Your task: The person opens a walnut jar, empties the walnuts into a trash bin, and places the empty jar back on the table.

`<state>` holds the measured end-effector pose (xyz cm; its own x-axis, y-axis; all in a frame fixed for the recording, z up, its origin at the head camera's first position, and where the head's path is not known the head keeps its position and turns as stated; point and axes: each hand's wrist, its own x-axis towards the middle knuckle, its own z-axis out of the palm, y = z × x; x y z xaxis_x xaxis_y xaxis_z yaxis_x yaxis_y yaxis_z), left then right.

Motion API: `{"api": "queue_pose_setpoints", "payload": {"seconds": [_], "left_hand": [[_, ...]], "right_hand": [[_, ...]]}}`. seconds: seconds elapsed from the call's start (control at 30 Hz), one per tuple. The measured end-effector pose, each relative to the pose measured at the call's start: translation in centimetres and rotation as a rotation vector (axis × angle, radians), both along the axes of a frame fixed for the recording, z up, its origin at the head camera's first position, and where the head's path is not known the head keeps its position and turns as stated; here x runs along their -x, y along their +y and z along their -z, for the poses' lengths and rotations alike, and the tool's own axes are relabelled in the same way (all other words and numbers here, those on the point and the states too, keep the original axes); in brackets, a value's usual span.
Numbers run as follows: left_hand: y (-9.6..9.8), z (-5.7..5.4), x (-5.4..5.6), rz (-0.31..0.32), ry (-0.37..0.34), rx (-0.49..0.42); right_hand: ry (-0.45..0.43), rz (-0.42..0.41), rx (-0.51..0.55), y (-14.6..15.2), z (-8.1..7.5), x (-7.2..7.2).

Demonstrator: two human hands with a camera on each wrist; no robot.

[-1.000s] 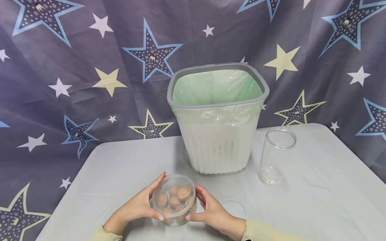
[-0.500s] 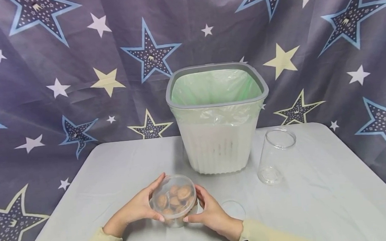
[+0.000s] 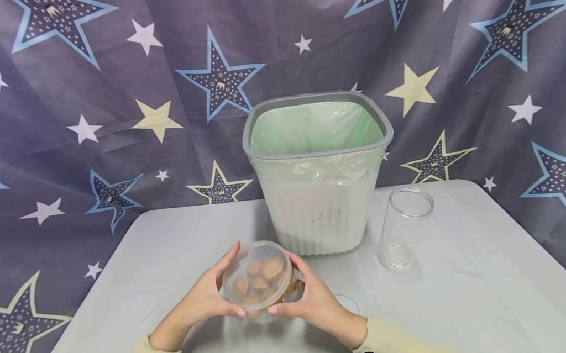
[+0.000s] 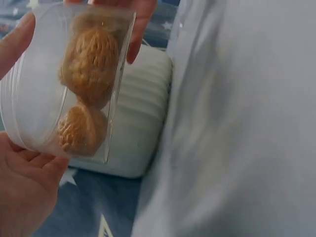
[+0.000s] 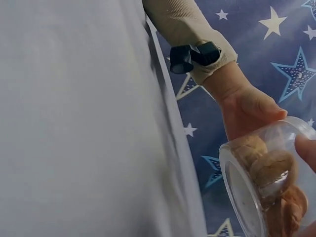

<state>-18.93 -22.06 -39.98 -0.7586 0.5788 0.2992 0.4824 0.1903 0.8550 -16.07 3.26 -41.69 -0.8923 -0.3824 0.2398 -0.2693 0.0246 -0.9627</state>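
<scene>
A short clear plastic jar (image 3: 260, 314) with a frosted lid (image 3: 249, 259) holds several walnuts (image 4: 91, 64). Both hands grip it from opposite sides. My left hand (image 3: 205, 296) has its fingers at the far left edge and its thumb at the near edge. On the right, my right hand (image 3: 318, 301) wraps the jar's side with the thumb in front. The jar tilts, and in the left wrist view it hangs above the tabletop. The right wrist view shows its base and the walnuts (image 5: 274, 173) piled inside.
Behind the jar stands a white bin (image 3: 323, 212) with a grey rim and a pale green liner. To its right is a tall clear container (image 3: 392, 234) without a lid. A thin clear disc (image 3: 350, 302) lies on the white-covered table (image 3: 448, 307), partly behind the right hand.
Both hands have raised the jar of walnuts a little and moved it slightly away from me, toward the bin. The bin and the tall container have stayed put.
</scene>
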Motion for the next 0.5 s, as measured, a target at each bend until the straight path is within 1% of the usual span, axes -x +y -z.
{"api": "queue_pose_setpoints", "payload": {"seconds": [0.2, 0.37, 0.5], "left_hand": [[1.5, -1.7, -0.3, -0.012, 0.035, -0.025], [2.7, -2.4, -0.4, -0.001, 0.048, -0.040], [3.8, -2.8, -0.5, -0.001, 0.071, -0.032]], "right_hand": [[0.055, 0.046, -0.047, 0.7, -1.4, 0.0], [0.119, 0.053, -0.091, 1.6, -2.3, -0.1], [0.140, 0.033, -0.108, 2.7, -3.0, -0.2]]}}
